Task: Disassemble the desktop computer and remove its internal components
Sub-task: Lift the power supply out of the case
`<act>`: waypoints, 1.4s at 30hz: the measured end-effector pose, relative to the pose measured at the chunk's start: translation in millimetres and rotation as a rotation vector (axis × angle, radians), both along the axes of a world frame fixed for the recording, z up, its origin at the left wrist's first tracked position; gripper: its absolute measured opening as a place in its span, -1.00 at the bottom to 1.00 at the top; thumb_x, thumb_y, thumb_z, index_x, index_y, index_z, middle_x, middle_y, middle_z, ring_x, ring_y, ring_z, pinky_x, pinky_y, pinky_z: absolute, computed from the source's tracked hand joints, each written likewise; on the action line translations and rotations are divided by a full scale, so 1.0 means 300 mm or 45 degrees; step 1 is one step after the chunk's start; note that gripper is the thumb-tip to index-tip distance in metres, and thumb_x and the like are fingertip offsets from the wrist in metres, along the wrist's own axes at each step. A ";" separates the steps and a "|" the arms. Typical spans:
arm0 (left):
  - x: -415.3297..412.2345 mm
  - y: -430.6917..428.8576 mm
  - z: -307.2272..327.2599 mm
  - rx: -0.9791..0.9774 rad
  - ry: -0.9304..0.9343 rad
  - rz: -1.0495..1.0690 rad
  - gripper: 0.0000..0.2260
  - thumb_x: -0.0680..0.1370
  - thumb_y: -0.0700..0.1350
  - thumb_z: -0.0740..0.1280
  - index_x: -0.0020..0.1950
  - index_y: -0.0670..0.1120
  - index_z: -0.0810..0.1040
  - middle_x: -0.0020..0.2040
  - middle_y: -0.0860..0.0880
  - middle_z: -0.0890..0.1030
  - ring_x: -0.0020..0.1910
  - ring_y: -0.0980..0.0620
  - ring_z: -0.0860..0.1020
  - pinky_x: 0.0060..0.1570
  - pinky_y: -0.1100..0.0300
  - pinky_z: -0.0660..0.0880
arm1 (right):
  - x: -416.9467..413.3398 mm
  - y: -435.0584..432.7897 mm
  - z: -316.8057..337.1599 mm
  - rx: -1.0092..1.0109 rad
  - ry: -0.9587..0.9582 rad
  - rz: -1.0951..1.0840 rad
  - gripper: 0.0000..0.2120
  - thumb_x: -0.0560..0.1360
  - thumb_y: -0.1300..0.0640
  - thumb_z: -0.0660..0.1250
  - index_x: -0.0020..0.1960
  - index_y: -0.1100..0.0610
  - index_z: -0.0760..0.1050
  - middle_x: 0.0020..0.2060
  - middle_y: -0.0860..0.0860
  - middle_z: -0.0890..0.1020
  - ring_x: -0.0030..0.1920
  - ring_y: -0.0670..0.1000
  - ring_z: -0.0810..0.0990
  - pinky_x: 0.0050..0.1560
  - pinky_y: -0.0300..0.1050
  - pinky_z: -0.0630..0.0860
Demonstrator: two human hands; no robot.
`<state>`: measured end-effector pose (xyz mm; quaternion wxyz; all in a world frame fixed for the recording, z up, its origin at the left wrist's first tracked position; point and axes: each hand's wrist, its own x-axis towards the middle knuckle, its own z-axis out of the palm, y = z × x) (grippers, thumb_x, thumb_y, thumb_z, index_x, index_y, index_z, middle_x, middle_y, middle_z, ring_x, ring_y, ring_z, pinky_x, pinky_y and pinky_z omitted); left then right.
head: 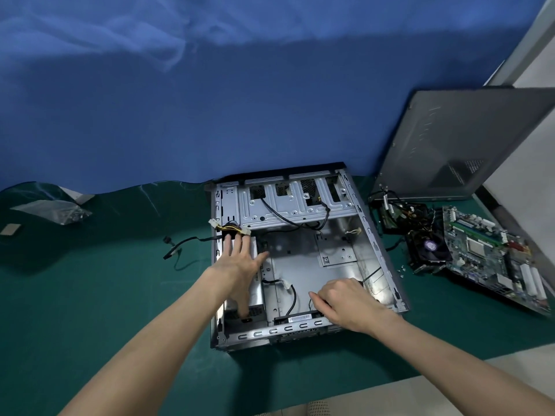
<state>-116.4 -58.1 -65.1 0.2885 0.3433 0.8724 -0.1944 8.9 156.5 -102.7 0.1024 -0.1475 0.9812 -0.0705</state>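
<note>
L hand [240, 259]: flat, fingers straight + spread, over silver PSU [257, 291] in left side of case [300, 265]; fingertips right by yellow/black wire bundle [229, 229].
R hand [345, 301]: fingers curled, pinches black part [300, 319] w/ white label, at near wall of case.
case: open, lying on its side mid table [105, 295], green-covered; floor panel mostly bare, drive cage [297, 202] at far end, few black cables loose inside.
wire bundle: white plugs, draped over left rim of case; one black lead [186, 244] trails out left onto table.
motherboard [486, 256]: out of case, flat on table at right, well apart from hands.
cooler fan [429, 246]: black, just left of motherboard, touching it.
side panel [468, 139]: grey, tilted upright at far right, behind motherboard.
screws [402, 268]: small cluster betw. case + cooler fan.
plastic bag [57, 211]: clear, far left on table; small square chip [10, 229] near it.
backdrop [210, 100]: blue cloth behind table.
</note>
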 end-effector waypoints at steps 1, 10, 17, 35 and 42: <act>-0.001 -0.002 0.001 0.007 0.038 -0.042 0.22 0.17 0.22 0.56 0.56 0.01 -0.21 0.49 -0.35 -0.26 0.46 -0.37 -0.27 0.40 -0.22 -0.24 | 0.000 -0.001 0.000 0.005 -0.003 0.003 -0.46 0.65 -0.07 -0.09 -0.32 0.15 0.44 -0.41 0.00 0.49 -0.33 0.05 0.48 -0.17 -0.04 0.44; -0.004 -0.039 -0.003 0.254 0.042 0.069 0.14 0.08 0.31 0.54 0.50 -0.03 0.08 0.48 -0.32 -0.14 0.47 -0.37 -0.14 0.43 -0.19 -0.16 | 0.005 -0.003 0.002 -0.015 -0.047 0.015 -0.48 0.66 -0.06 -0.11 -0.32 0.15 0.37 -0.39 0.01 0.46 -0.29 0.10 0.50 -0.06 0.01 0.48; -0.001 -0.014 0.036 0.597 -0.133 0.414 0.00 0.00 0.33 0.46 0.38 0.08 0.23 0.25 -0.09 0.11 0.29 -0.14 0.12 0.32 -0.08 0.26 | 0.007 0.001 -0.007 -0.074 -0.004 0.007 -0.52 0.66 -0.08 -0.09 -0.29 0.11 0.38 -0.38 0.00 0.46 -0.30 0.07 0.49 -0.07 0.03 0.50; -0.015 -0.024 0.375 1.535 -0.679 1.096 -0.29 0.03 0.02 0.63 0.15 0.06 0.52 -0.24 -0.06 0.63 -0.13 -0.07 0.57 -0.03 -0.06 0.47 | -0.035 -0.077 0.320 -0.721 0.678 -0.309 -0.28 0.22 -0.39 0.32 0.05 0.20 0.40 -0.42 -0.08 0.42 -0.47 -0.15 0.34 -0.43 -0.38 0.32; -0.030 -0.146 0.558 1.591 -0.661 0.976 -0.36 0.09 -0.06 0.65 0.13 0.06 0.54 -0.27 -0.11 0.63 -0.29 -0.07 0.60 -0.21 -0.04 0.54 | -0.055 -0.182 0.499 -0.617 0.788 -0.129 -0.04 0.14 -0.45 0.33 0.20 0.31 0.54 -0.44 -0.13 0.33 -0.38 -0.24 0.30 -0.36 -0.40 0.27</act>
